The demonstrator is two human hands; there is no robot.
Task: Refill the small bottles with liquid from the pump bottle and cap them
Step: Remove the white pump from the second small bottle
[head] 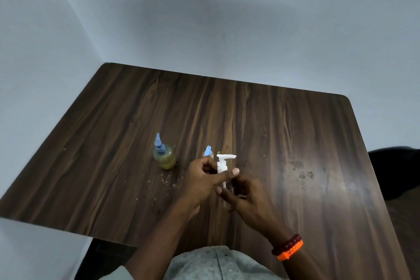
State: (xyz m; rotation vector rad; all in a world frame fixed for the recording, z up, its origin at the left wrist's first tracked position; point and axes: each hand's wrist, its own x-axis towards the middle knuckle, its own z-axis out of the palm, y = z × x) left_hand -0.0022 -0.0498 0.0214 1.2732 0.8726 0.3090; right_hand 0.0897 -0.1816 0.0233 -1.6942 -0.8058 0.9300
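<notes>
A white pump head (223, 162) with its spout pointing right stands between my hands at the table's middle. My left hand (204, 183) grips the pump's collar, its index finger stretched across the front. My right hand (244, 196) curls round what is below the pump; that part is hidden by my fingers. One small bottle (164, 154) of yellowish liquid with a blue pump cap stands to the left. A second small bottle (208, 152) with a blue cap stands just behind my left hand, mostly hidden.
The dark wooden table (295, 143) carries crumbs near my hands and a scuffed patch (304, 171) to the right. Grey walls close in at the back and left. A dark chair (395, 170) sits past the right edge.
</notes>
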